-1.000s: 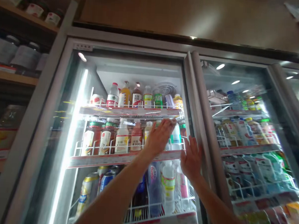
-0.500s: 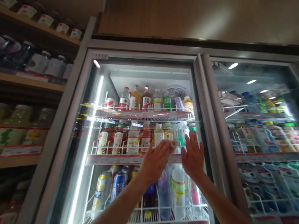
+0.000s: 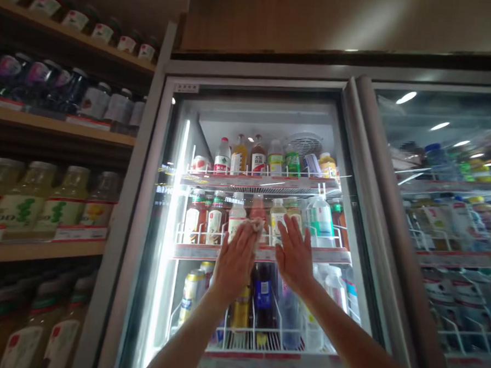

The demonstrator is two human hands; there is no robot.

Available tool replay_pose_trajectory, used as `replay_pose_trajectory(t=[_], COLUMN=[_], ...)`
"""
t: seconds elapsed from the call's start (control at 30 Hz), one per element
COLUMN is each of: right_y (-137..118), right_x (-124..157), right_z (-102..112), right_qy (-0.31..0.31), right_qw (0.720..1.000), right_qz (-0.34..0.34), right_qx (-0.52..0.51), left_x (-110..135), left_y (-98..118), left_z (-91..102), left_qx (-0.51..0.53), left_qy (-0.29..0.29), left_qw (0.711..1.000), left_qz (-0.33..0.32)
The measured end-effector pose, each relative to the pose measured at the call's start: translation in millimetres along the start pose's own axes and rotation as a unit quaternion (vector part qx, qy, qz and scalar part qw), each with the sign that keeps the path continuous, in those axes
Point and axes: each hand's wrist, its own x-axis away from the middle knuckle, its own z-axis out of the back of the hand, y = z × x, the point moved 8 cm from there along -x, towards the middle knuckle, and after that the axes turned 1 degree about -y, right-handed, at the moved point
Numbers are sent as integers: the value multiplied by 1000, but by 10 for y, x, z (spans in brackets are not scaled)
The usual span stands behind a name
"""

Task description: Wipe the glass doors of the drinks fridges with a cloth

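I face a lit drinks fridge with a closed glass door (image 3: 161, 212). My left hand (image 3: 235, 260) lies against the glass at the middle shelf, and a small pale crumpled cloth (image 3: 255, 225) sits under its fingertips. Beside it, my right hand (image 3: 295, 255) is flat on the glass with fingers spread, holding nothing. Behind the glass, bottles (image 3: 241, 156) stand on the top shelf. More bottles (image 3: 210, 220) fill the middle shelf, and cans (image 3: 190, 291) sit on the lower one.
A second glass-door fridge (image 3: 441, 216) with bottled drinks adjoins on the right, past the door frame (image 3: 375, 213). Wooden shelves (image 3: 40, 250) on the left carry rows of jars and juice bottles. A brown panel runs above the fridges.
Both hands have slid left across the glass, from near the door's right edge to its middle. The left hand has dropped slightly. My view has turned left, showing more of the wooden shelves.
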Motion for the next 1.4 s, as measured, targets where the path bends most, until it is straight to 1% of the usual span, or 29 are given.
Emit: replay_pose_trajectory(t=[0.03,0.07,0.1,0.17,0.2,0.23,0.27,0.3,0.37,0.43,0.47,0.5,0.53,0.6,0.67,0.73,0.77,0.8,0.83,0.87,0.9,0.97,1.03,1.07,1.1,1.13,1.2,1.33,1.4], right_y=[-15,-5,23,82,93,81,44,-15,-166,-291,-320,-325,-305,-211,-99,-22,-6,-3,-14,-33,-59,-125,-242,-333,-447,-578,-871,-1433,-1628], right_x=[9,34,70,154,191,218,232,232,202,162,151,152,166,234,340,449,494,527,549,558,556,526,474,443,410,375,292,4,-178], right_z=[-19,-31,-35,-27,-22,-19,-20,-19,-16,-9,-9,-11,-11,-2,15,34,42,49,54,57,57,55,44,25,-4,-39,-131,-428,-596], right_qy=[-3,-8,-14,-23,-26,-30,-33,-32,-24,-12,-10,-10,-11,-15,-23,-34,-39,-42,-43,-42,-40,-26,-5,2,3,1,-9,-55,-80], right_qw=[1000,1000,1000,1000,999,999,999,999,1000,1000,1000,999,999,999,999,998,998,997,997,997,997,997,996,994,991,986,982,992,995], right_qz=[1,-1,-4,-12,-16,-18,-18,-16,-9,-4,-5,-7,-11,-22,-37,-52,-57,-61,-63,-64,-65,-70,-68,-60,-48,-37,-28,-49,-18], right_qx=[0,1,4,9,12,12,10,5,-11,-26,-29,-30,-29,-22,-14,-5,-2,-1,-2,-4,-8,-21,-59,-91,-127,-160,-186,-102,-65], left_x=[90,189,289,477,538,553,521,457,317,253,254,275,311,400,473,505,507,496,469,425,371,291,270,271,282,306,403,705,823], left_y=[-140,-372,-652,-1187,-1318,-1317,-1181,-935,-264,269,410,445,372,-41,-631,-1134,-1282,-1332,-1277,-1121,-880,-292,121,207,205,137,-132,-912,-1244], left_z=[24,74,150,328,382,385,341,255,50,-79,-102,-105,-85,-2,116,251,302,326,314,272,206,63,-36,-62,-71,-61,12,225,266], left_qx=[-7,-18,-31,-52,-52,-43,-28,-6,17,25,26,27,26,16,-1,-16,-18,-14,-5,8,22,43,44,42,40,41,52,63,59], left_qy=[-10,-17,-12,23,39,42,34,14,-26,-29,-23,-21,-21,-31,-36,-15,0,11,11,3,-14,-45,-51,-47,-44,-40,-35,-8,1], left_qw=[1000,999,997,980,969,965,969,978,995,999,999,998,998,999,998,991,985,979,977,980,987,997,997,997,998,998,998,998,998], left_qz=[4,29,69,192,237,254,242,207,93,8,-23,-44,-51,-26,43,132,174,204,214,200,160,43,-26,-35,-27,-16,-5,1,26])
